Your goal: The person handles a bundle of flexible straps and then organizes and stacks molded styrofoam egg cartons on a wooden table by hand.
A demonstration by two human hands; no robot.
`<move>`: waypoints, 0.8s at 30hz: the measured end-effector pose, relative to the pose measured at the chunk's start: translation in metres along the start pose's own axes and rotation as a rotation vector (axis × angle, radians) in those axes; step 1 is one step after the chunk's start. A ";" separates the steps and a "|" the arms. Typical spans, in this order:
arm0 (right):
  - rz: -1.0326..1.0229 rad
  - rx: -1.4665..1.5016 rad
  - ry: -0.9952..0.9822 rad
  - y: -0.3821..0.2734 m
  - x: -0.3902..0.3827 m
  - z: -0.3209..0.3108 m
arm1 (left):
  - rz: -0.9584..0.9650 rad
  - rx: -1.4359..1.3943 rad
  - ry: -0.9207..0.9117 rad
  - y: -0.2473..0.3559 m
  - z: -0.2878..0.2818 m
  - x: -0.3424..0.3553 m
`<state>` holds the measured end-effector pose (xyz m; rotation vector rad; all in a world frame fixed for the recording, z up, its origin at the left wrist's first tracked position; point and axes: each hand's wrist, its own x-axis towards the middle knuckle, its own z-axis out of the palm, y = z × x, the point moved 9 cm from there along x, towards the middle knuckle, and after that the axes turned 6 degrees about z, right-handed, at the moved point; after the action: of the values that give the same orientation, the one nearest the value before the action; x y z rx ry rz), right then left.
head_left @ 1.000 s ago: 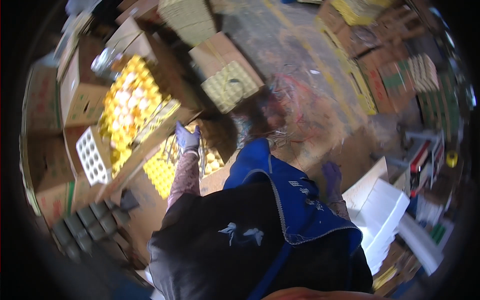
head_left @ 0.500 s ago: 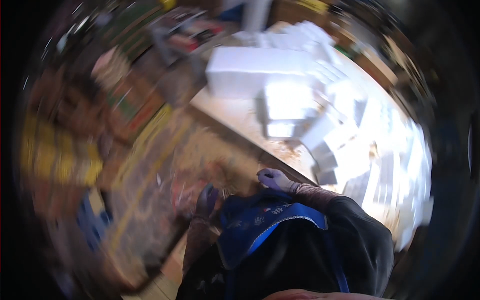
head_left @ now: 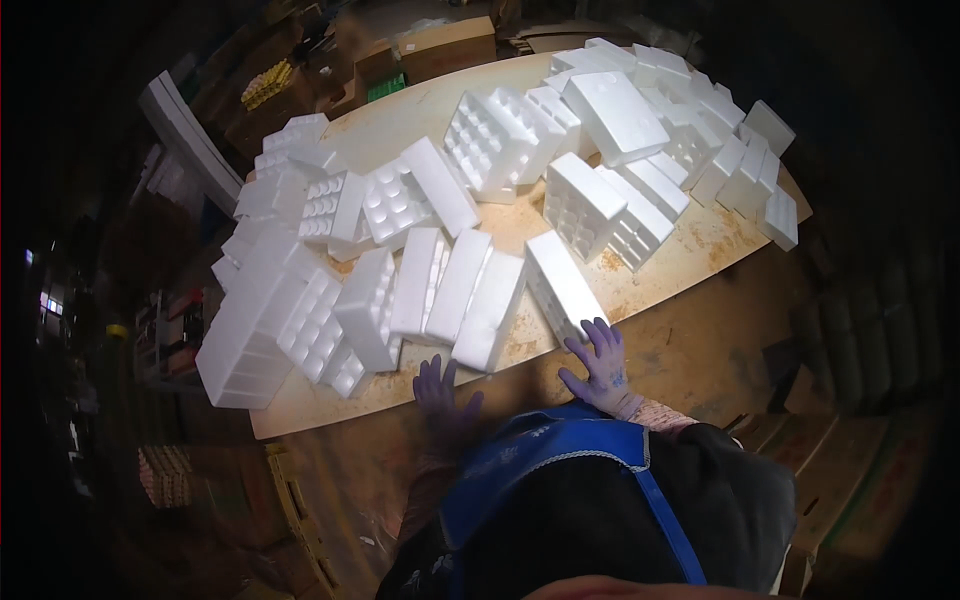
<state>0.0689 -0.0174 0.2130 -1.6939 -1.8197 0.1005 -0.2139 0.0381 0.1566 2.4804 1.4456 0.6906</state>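
Observation:
Many white foam trays with rows of round hollows lie heaped across a pale table. My right hand (head_left: 602,368), in a purple-and-white glove, has its fingers spread at the near end of a foam tray (head_left: 566,283); I cannot tell whether the fingertips touch it. My left hand (head_left: 446,391), in a darker-looking purple glove, is open with fingers apart, just off the near table edge. Closest to it stands another foam tray (head_left: 492,312), leaning beside a similar foam tray (head_left: 459,285). Neither hand holds anything.
The table (head_left: 690,285) has a curved-looking near edge and brown crumbs on it. Cardboard boxes (head_left: 447,47) and a green crate (head_left: 386,88) stand beyond it. A stack of pinkish trays (head_left: 164,476) is at the lower left, and flat cartons (head_left: 840,470) lie at the right.
My view has swung round to face the foam-covered table. Both hands, earlier more curled and beside the apron, now reach forward with fingers spread.

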 end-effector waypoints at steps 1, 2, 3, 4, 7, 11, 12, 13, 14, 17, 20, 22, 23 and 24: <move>-0.017 -0.171 0.019 0.021 0.014 -0.009 | 0.067 0.149 -0.050 0.021 0.017 0.025; 0.034 -0.124 -0.102 0.057 0.017 0.006 | 0.057 0.219 -0.134 0.033 0.044 0.041; 0.104 -0.008 -0.164 0.089 0.021 0.020 | 0.022 0.240 -0.150 0.036 0.060 0.057; 0.172 0.114 -0.248 0.111 0.028 0.034 | -0.020 0.264 -0.170 0.040 0.072 0.073; 0.396 0.481 -0.524 0.136 0.064 0.049 | -0.156 0.155 -0.196 0.055 0.090 0.111; 0.178 0.520 -0.277 0.162 0.100 0.043 | -0.292 0.143 -0.133 0.082 0.102 0.159; 0.148 0.506 -0.181 0.177 0.096 0.032 | -0.239 0.115 -0.068 0.105 0.103 0.179; 0.212 0.533 -0.179 0.193 0.095 0.027 | -0.190 0.102 0.003 0.123 0.096 0.192; 0.290 0.562 -0.172 0.210 0.087 0.020 | -0.051 0.035 0.055 0.145 0.096 0.206; 0.551 0.532 -0.184 0.270 0.039 -0.009 | 0.370 -0.272 0.088 0.219 0.107 0.248; 0.870 0.291 -0.609 0.331 -0.020 -0.034 | 0.553 -0.557 -0.228 0.296 0.159 0.280; 0.911 0.255 -0.113 0.385 -0.113 -0.068 | 0.638 -0.662 -0.415 0.353 0.192 0.292; 1.054 0.233 -0.079 0.401 -0.138 -0.086 | 0.695 -0.671 -0.463 0.377 0.204 0.297; 1.196 0.211 -0.049 0.414 -0.163 -0.105 | 0.698 -0.709 -0.495 0.397 0.217 0.301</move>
<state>0.4740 -0.1363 0.0387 -2.3630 -0.5601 0.7881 0.3221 0.1109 0.2090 2.2656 0.0921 0.4976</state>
